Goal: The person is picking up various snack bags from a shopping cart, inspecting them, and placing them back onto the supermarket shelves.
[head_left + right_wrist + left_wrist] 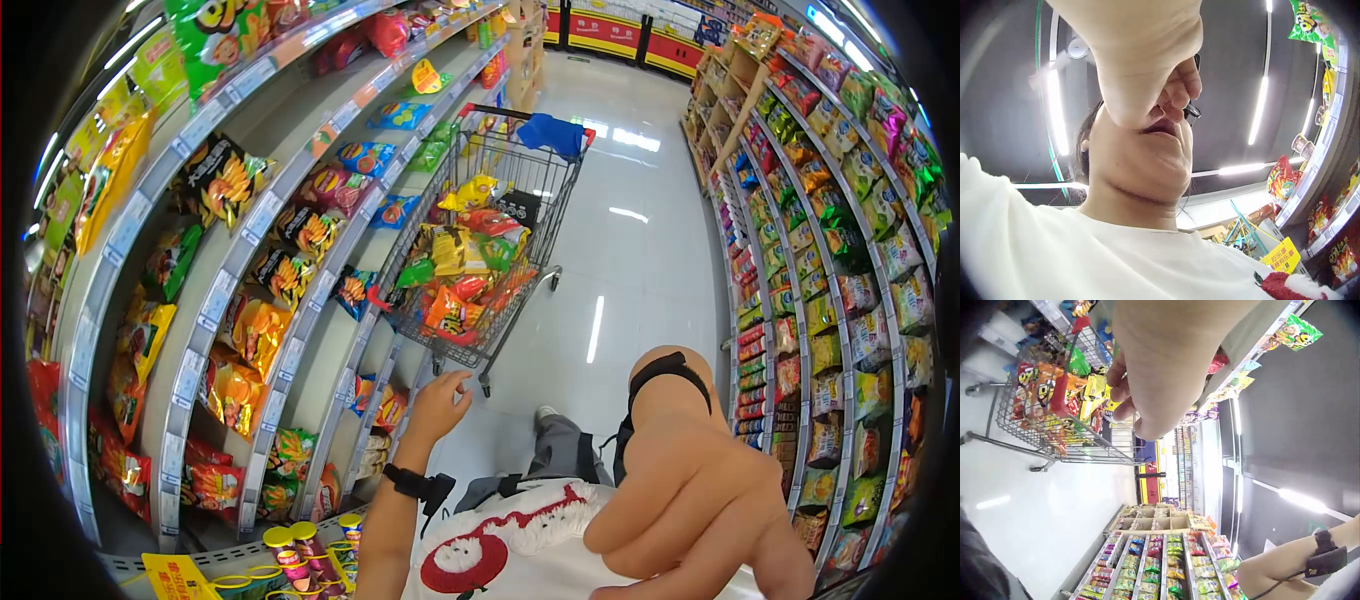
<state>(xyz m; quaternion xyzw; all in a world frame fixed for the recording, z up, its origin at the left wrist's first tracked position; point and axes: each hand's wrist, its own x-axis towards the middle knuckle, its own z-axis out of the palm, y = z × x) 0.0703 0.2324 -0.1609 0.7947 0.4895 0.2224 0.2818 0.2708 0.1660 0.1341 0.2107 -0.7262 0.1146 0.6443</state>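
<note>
My left hand [440, 405] hangs with loosely bent fingers beside the left shelves, holding nothing, just in front of the near end of the shopping cart in the head view. Bagged snacks [460, 250] fill much of the wire cart [545, 215]. In the left wrist view the same hand [1154, 400] overlaps the cart's packs. My right hand [690, 500] is raised close to the head camera, its fingers bent. The right wrist view has this hand [1147, 62] in front of the face, fingertips at the nose, near dark glasses [1192, 112]; no object shows in it.
Shelves of snack bags [230, 180] line the left side, with yellow-lidded tubes [280, 540] low in front. More packed shelves [830, 270] run along the right. A shiny floor aisle [630, 230] leads past the cart, which has a blue cloth [550, 135] over its handle.
</note>
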